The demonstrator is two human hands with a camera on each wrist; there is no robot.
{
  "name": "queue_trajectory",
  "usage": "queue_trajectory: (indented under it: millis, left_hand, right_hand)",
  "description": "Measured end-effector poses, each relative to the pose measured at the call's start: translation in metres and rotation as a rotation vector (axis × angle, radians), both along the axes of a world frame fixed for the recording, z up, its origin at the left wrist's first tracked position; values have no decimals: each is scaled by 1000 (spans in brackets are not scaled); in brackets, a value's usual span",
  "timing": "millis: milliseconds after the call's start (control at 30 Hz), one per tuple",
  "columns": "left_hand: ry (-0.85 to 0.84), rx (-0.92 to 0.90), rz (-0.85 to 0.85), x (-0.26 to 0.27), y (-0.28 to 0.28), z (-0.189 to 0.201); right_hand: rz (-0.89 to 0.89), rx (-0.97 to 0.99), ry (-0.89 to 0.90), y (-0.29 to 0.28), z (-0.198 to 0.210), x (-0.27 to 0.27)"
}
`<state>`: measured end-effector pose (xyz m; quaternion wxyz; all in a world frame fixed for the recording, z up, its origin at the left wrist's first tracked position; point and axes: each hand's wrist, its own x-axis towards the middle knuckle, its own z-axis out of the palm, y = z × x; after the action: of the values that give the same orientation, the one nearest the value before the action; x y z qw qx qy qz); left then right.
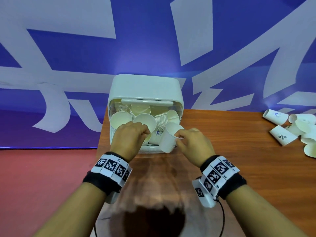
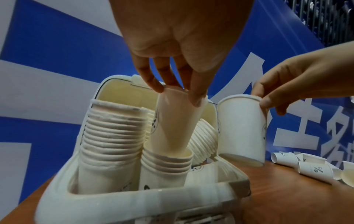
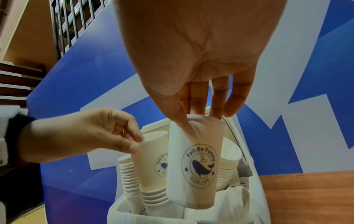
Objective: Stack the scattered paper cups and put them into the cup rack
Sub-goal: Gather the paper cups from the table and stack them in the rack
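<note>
Cup rack (image 1: 145, 89): a white box with rounded corners, standing open at the back edge of the wooden table (image 1: 222, 151), against a blue and white backdrop (image 1: 68, 57). It is holding several stacks of nested paper cups, the tall left stack (image 2: 113, 136) leaning beside a shorter middle stack (image 2: 166, 165).

Left hand (image 1: 128, 139): its grip is pinching the rim of one paper cup (image 2: 176, 121) between thumb and fingertips (image 2: 155, 86). That cup is sitting tilted, with its base inside the top cup of the middle stack. The remaining fingers are curling loosely above the rim.

Right hand (image 1: 193, 142): its grip is pinching the rim of a second cup (image 3: 197, 163), thumb inside the mouth and fingers outside. This cup is hanging upright at the rack's front right corner, just beside the left hand's cup, and is showing a round blue whale emblem. Whether its base is touching the rack cannot be told.

Loose cups (image 1: 290, 129): a scattered cluster lying on their sides at the table's far right, well apart from the rack; one is showing a percent sign.

Both wrists are wearing black bands carrying square black-and-white markers (image 1: 112, 166).
</note>
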<state>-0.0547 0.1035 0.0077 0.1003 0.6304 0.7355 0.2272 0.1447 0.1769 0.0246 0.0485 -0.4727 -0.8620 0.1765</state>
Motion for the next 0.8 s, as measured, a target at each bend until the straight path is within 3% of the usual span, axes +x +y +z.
queue_trajectory:
  millis: [333,800]
  left_hand:
    - [-26,-276,21,-6,3,-36]
    - [58,-417,5,-12,11,-51]
  right_hand:
    - [8,-1,23,4,-7,-5]
    - [36,-7,8,6,-8,-15]
